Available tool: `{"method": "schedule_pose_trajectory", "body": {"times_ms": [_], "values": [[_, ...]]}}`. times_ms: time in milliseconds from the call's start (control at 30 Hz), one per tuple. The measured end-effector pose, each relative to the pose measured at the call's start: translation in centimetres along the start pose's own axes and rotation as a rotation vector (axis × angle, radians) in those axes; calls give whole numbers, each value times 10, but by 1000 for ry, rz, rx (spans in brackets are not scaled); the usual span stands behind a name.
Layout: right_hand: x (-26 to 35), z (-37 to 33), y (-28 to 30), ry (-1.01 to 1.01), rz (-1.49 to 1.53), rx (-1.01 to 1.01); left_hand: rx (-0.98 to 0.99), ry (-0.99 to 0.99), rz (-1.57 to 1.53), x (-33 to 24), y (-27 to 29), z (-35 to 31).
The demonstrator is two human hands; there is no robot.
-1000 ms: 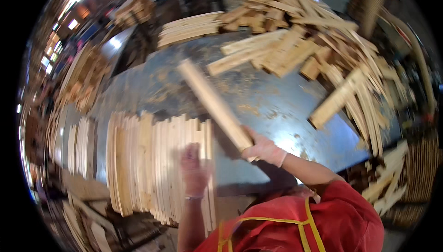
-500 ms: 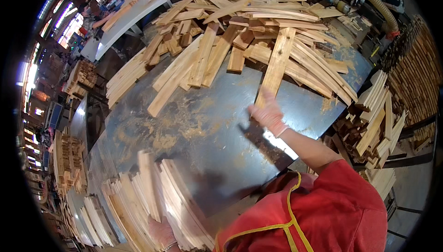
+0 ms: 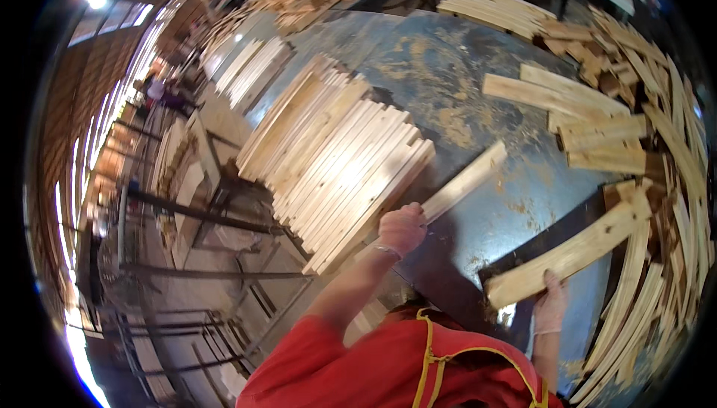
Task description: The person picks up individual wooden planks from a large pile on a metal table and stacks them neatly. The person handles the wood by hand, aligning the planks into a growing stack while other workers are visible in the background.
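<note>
My left hand point(image 3: 403, 229), in a thin glove, is closed round the near end of a narrow wooden board point(image 3: 469, 178). That board points away to the right, just beside a row of boards point(image 3: 351, 161) packed side by side on the metal table point(image 3: 455, 120). To the right, my gloved right hand point(image 3: 550, 303) grips the near end of a wider, knotted wooden plank point(image 3: 571, 247). The plank slants up toward a loose heap of boards point(image 3: 676, 206), its far end overlapping the heap's edge.
Sawdust lies scattered over the tabletop. Two light boards point(image 3: 553, 94) rest at the heap's near side, and a neat bundle point(image 3: 493, 8) sits at the far edge. A smaller stack point(image 3: 254, 72) stands beyond the row. Metal racks point(image 3: 202, 270) stand on the floor at left.
The view has swung left, bringing the packed row to the middle. My left hand now holds a board away from the row's edge. My right hand has drawn its plank nearer to me.
</note>
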State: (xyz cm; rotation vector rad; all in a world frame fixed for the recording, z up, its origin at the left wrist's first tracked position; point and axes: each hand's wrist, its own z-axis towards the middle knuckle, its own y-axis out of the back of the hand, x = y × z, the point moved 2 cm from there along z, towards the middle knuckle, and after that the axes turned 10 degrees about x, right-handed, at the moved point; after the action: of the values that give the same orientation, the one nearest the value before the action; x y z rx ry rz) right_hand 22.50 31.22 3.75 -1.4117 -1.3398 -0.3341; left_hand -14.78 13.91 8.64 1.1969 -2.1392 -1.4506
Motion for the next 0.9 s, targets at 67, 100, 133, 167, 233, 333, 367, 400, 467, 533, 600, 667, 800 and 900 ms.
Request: {"method": "schedule_pose_trajectory", "body": {"times_ms": [67, 100, 133, 167, 233, 333, 367, 400, 467, 533, 600, 667, 800, 900], "values": [[-7, 4, -19, -57, -63, 117, 33, 15, 101, 14, -25, 19], [-7, 4, -26, -81, -90, 162, 56, 10, 158, 10, -21, 20], [-10, 7, -28, -43, -177, 65, 104, 21, 91, 11, -16, 19], [-9, 8, -33, -77, -354, 118, 76, -7, 49, 9, -7, 11], [-5, 11, -45, -129, -705, 212, 13, -73, -28, 12, 12, -2], [8, 9, -102, 112, -1427, 397, -460, -630, 95, 4, 60, -36], [14, 4, -130, 184, -1706, 441, -528, -735, 189, 5, 82, -49], [15, 5, -157, 324, -1704, 548, -589, -843, 278, 7, 106, -63], [27, -6, -250, 322, -1813, 861, -459, -875, 560, 34, 139, -73], [31, -12, -332, 834, -1803, 859, -394, -667, 316, 111, 133, -50], [23, -8, -362, 1067, -1660, 734, -564, -611, 221, 208, 129, 5], [-2, 11, -340, 988, -1457, 507, -504, -221, 388, 270, 177, 31], [-86, 19, -251, 265, -1297, 367, -370, 209, -8, 379, 238, 69], [-126, 4, -214, -43, -1254, 334, -519, 260, 33, 461, 234, 83]]}}
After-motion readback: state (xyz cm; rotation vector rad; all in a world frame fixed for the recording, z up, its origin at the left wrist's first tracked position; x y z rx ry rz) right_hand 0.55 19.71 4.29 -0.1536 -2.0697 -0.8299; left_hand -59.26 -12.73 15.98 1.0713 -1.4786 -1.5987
